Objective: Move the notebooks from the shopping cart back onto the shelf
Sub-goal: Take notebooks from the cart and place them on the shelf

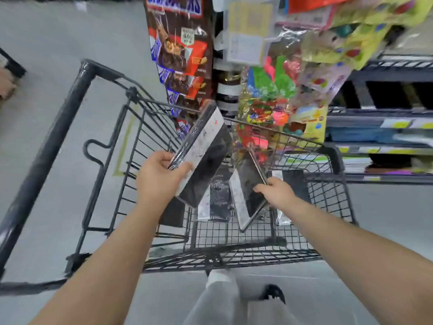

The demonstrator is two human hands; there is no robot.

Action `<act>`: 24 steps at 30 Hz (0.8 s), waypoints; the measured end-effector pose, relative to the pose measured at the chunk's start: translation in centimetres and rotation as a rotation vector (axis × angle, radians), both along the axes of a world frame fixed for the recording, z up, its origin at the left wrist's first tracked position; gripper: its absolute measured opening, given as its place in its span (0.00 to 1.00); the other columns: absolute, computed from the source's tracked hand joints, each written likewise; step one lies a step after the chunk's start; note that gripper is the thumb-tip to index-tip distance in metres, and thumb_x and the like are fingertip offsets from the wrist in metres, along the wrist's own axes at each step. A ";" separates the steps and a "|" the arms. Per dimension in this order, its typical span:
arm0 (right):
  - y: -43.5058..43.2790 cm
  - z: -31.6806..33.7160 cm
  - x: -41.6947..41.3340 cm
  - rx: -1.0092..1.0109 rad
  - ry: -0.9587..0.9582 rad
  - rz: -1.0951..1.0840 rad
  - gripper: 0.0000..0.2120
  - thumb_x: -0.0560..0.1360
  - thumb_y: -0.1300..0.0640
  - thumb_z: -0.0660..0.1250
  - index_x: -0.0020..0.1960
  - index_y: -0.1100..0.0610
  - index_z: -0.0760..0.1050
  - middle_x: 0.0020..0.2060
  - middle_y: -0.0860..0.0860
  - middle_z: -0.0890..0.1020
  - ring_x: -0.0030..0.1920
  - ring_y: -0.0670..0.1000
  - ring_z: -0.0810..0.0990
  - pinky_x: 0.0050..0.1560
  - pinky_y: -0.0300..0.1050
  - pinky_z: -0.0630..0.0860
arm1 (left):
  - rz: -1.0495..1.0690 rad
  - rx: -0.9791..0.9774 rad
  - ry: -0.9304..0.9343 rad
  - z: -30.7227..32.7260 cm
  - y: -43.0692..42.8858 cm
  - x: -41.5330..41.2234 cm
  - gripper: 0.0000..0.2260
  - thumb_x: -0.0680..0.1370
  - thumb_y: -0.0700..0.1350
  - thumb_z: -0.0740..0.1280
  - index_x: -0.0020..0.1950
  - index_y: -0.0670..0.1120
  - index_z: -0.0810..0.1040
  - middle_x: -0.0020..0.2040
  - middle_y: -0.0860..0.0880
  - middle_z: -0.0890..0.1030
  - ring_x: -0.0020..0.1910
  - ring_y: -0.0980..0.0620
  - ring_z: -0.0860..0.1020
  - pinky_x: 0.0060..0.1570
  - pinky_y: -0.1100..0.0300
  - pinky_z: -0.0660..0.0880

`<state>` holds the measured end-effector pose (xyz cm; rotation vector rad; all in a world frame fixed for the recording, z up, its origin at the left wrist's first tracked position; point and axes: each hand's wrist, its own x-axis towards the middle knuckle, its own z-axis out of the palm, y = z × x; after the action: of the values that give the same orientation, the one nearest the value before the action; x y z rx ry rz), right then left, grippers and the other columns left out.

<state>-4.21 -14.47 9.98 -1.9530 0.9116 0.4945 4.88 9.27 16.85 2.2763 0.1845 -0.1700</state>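
Observation:
A black wire shopping cart (332, 158) stands in front of me. My left hand (159, 181) grips a black-and-white notebook (203, 156) by its near end and holds it tilted above the basket. My right hand (276, 192) pinches the edge of a second black-and-white notebook (246, 191), tipped up on its side inside the cart. More notebooks (216, 202) of the same kind lie flat on the cart floor, one (293, 181) by the right wall. Dark shelves (386, 118) rise on the right.
Hanging bags of chocolate bars (180, 52) and bright toy packets (276, 95) crowd the shelf end just beyond the cart. The cart's thick handle bar (46, 151) runs along the left. Grey floor (58, 43) spreads to the left. My legs and shoes (271, 294) are below.

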 end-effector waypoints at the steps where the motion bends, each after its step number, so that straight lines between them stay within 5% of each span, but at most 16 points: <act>1: -1.0 0.9 -0.8 -0.018 -0.021 -0.011 0.10 0.71 0.49 0.67 0.40 0.56 0.71 0.32 0.53 0.74 0.34 0.54 0.74 0.37 0.47 0.72 | 0.008 -0.027 -0.001 0.7 -0.7 -0.3 0.16 0.67 0.55 0.76 0.47 0.50 0.75 0.38 0.57 0.75 0.41 0.52 0.75 0.39 0.58 0.69; 6: -5.7 5.8 -5.5 -0.085 -0.170 -0.081 0.15 0.70 0.48 0.69 0.37 0.61 0.72 0.33 0.54 0.72 0.37 0.55 0.74 0.37 0.47 0.65 | 0.004 -0.218 0.019 2.5 -5.7 -2.5 0.23 0.60 0.59 0.77 0.47 0.48 0.77 0.45 0.49 0.81 0.44 0.47 0.80 0.36 0.60 0.76; 10: -9.6 9.4 -10.9 -0.104 -0.273 -0.160 0.16 0.72 0.51 0.69 0.30 0.51 0.67 0.29 0.48 0.69 0.33 0.49 0.70 0.34 0.46 0.63 | 0.027 -0.336 0.040 4.1 -10.4 -6.1 0.22 0.58 0.60 0.77 0.44 0.51 0.75 0.40 0.50 0.78 0.44 0.44 0.80 0.50 0.46 0.78; 14: -14.7 11.6 -17.7 -0.140 -0.337 -0.258 0.16 0.71 0.49 0.69 0.44 0.63 0.76 0.41 0.57 0.78 0.45 0.56 0.75 0.43 0.48 0.67 | -0.044 -0.491 0.090 5.0 -15.5 -11.6 0.19 0.59 0.56 0.77 0.38 0.47 0.74 0.37 0.46 0.76 0.37 0.47 0.75 0.41 0.48 0.74; 20: -21.1 13.3 -27.1 -0.219 -0.418 -0.400 0.19 0.71 0.51 0.69 0.29 0.56 0.63 0.27 0.51 0.68 0.32 0.54 0.70 0.35 0.49 0.62 | -0.034 -0.544 0.130 5.6 -22.8 -18.5 0.16 0.65 0.50 0.77 0.45 0.44 0.78 0.46 0.45 0.80 0.47 0.45 0.78 0.51 0.50 0.74; 24: -25.2 12.7 -30.4 -0.246 -0.445 -0.510 0.22 0.71 0.52 0.70 0.27 0.53 0.59 0.24 0.50 0.64 0.29 0.53 0.66 0.33 0.47 0.60 | -0.067 -0.545 0.205 5.2 -26.7 -21.2 0.14 0.65 0.49 0.78 0.40 0.46 0.75 0.44 0.47 0.80 0.52 0.43 0.79 0.57 0.47 0.75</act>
<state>-34.63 -39.62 22.69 -1.8355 1.1550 -0.3484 -16.28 -17.44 22.01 1.7214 0.1464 -0.4344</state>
